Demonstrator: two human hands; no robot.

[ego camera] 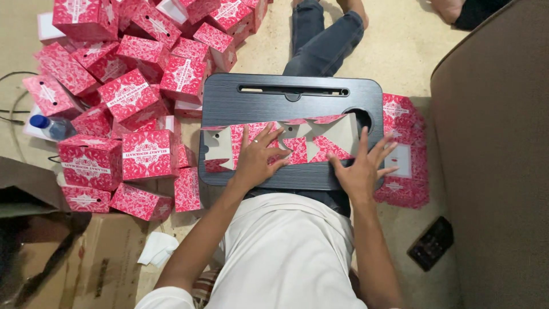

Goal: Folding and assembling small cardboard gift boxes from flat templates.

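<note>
— What have your hands got?

— Nothing gripped. My left hand [258, 157] lies flat, fingers spread, pressing on a flat carton [286, 143], red and white, unfolded, across the black lap tray [291, 103] over my legs. My right hand [360, 169] is open too, fingers fanned, its tips on the carton's right end and the palm on the tray's near edge.

— Anything in the carton?

— No, it is only a flat sheet (grey inner flaps showing).

— And around you?

— To my right, just beside the tray, a stack of flat cartons [406, 171] on the floor, and a dark phone [432, 243] nearer me. To my left, a heap of folded red boxes [131, 97], all shut, so I cannot tell their contents. A water bottle [48, 126] with a blue cap lies among them. Nearest left is a brown cardboard box [68, 252].
</note>
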